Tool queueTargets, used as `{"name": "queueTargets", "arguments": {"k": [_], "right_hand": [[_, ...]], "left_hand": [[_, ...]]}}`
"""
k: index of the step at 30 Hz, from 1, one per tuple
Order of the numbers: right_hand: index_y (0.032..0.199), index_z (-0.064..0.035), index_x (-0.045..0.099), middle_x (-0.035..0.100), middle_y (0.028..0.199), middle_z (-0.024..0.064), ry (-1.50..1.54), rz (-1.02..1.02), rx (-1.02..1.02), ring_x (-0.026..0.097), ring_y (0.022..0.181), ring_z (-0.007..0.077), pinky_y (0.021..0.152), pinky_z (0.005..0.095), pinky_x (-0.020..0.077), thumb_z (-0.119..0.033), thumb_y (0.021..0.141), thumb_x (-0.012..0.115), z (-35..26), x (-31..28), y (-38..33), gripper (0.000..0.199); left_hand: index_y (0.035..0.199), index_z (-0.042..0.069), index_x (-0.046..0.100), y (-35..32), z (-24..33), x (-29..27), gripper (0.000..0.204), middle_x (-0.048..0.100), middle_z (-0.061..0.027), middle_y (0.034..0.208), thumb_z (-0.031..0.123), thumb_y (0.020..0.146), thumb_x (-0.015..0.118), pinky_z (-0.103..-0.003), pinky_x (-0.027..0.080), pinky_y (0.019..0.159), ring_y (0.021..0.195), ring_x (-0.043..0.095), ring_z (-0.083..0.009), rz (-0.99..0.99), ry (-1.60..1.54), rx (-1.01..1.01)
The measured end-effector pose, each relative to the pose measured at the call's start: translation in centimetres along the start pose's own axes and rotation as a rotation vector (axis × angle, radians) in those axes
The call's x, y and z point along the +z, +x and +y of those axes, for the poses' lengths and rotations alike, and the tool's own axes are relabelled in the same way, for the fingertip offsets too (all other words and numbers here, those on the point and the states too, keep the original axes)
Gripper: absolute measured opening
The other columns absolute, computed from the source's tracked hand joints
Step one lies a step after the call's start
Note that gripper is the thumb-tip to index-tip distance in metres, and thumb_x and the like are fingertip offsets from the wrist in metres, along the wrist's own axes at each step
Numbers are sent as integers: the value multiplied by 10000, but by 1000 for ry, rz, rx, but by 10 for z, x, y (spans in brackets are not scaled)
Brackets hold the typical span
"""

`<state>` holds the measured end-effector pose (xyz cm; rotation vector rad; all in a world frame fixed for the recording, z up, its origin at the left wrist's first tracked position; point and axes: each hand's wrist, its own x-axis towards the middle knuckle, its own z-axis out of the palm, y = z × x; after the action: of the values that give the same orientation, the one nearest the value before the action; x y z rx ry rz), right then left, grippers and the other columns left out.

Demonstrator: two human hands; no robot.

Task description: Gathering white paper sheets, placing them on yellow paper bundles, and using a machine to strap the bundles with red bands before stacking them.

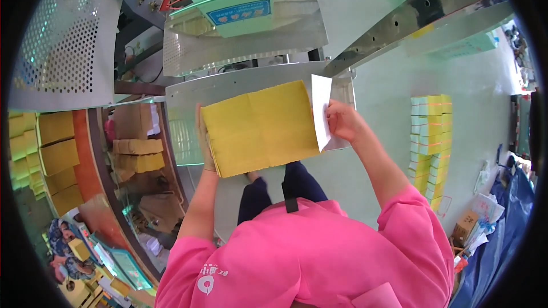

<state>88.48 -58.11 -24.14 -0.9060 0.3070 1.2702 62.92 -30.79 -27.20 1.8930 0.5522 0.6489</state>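
Observation:
A yellow stack of paper with slightly ragged edges lies in front of me, above the near part of a metal machine table. My left hand is closed around its left edge, with most of the fingers hidden beneath or behind it. Along the stack's right side a narrow white sheet of paper stands out at a slight tilt. My right hand pinches that white sheet by its right edge, thumb and fingers bent together. Whether the sheet touches the stack is hard to tell.
Beyond the table rises a clear, curved machine cover. A perforated metal panel stands at far left, above shelves holding yellow bundles. A metal beam slants across the upper right. Banded yellow stacks stand on the floor at right, near a blue tarp.

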Motion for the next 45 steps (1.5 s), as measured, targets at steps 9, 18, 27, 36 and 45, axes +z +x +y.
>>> {"name": "queueTargets", "arguments": {"k": [9, 18, 27, 36, 45], "right_hand": [[1154, 21, 583, 641, 952, 94, -363, 216, -178, 605, 820, 173, 750, 299, 500, 37, 782, 484, 36, 4, 30, 385], [1151, -40, 636, 663, 1035, 129, -990, 435, -619, 644, 933, 214, 848, 295, 490, 56, 808, 437, 57, 25, 23, 408], [1177, 10, 642, 645, 1127, 49, -414, 310, -376, 578, 1023, 127, 863, 274, 466, -244, 1004, 500, 54, 31, -2, 338], [1268, 4, 586, 625, 1157, 57, -458, 213, -493, 556, 1073, 144, 944, 296, 425, -351, 1001, 510, 45, 58, -23, 451], [1267, 5, 583, 633, 1162, 73, -523, 151, -522, 555, 1106, 153, 977, 310, 417, -250, 984, 507, 56, 41, -10, 389]], "left_hand": [[1409, 22, 402, -8, 2, -23, 538, 523, -144, 1338, 403, 1051, 278, -377, 455, 993, 1219, 524, -239, -178, -180, -260], [1426, 11, 372, -18, 13, -19, 572, 494, -115, 1360, 431, 1040, 328, -354, 433, 1007, 1217, 513, -214, -51, -532, -421], [1439, -9, 359, -10, 17, -21, 603, 455, -119, 1398, 429, 1025, 370, -355, 337, 1071, 1285, 435, -223, -84, -419, -369], [1435, -46, 361, -5, 18, -24, 650, 442, -140, 1423, 440, 1007, 419, -352, 292, 1100, 1320, 403, -237, -132, -375, -349], [1413, -63, 384, -22, 13, -28, 556, 455, -158, 1420, 327, 1017, 401, -360, 304, 1099, 1318, 418, -247, -66, -391, -363]]}}
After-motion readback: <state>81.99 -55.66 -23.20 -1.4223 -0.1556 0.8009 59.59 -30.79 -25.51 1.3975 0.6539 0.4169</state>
